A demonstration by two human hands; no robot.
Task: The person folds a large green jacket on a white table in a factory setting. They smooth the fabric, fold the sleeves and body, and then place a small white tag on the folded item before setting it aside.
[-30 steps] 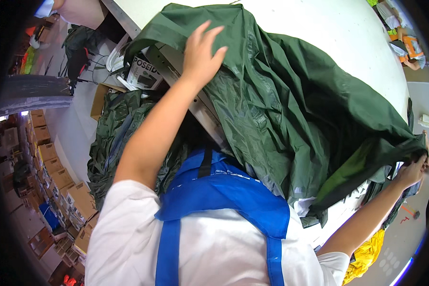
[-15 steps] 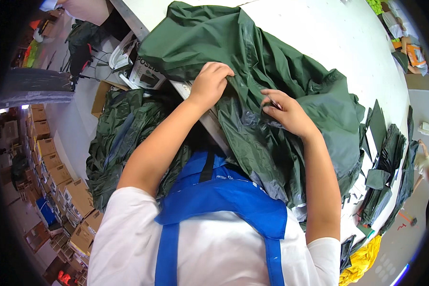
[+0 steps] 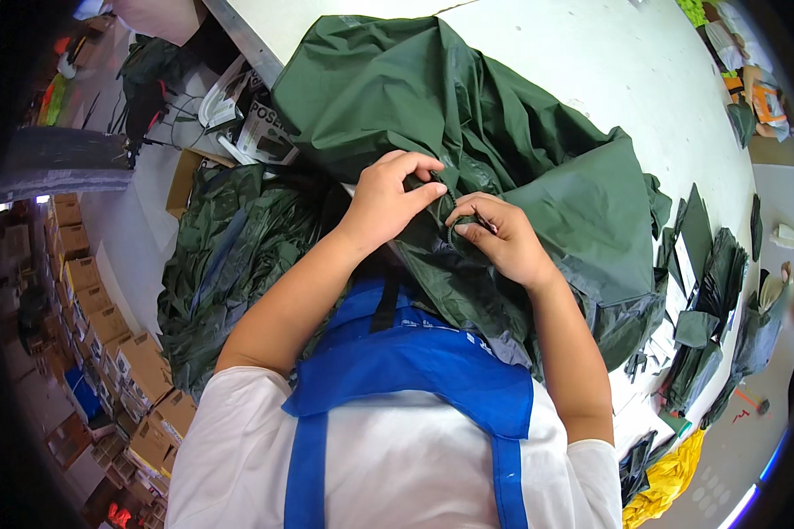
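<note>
Across smooth white tabletop (image 3: 591, 62) and over its edge: crumpled dark-green coated fabric (image 3: 370, 88). Clamp it, bunched, in bare right hand (image 3: 508, 236); touch it with bare left hand (image 3: 384, 196); cannot tell whether gripping.

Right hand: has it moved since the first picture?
Yes. The right hand has moved left, from the white table's right edge to beside the left hand.

The large cloth (image 3: 370, 79) lies on the desk (image 3: 609, 62), hanging over its near edge. From it, a fabric heap (image 3: 229, 282) sits at eight o'clock, boxes (image 3: 110, 326) farther out beyond; cloth pieces (image 3: 697, 331) lie at four, a bundle (image 3: 670, 476) at five.
</note>
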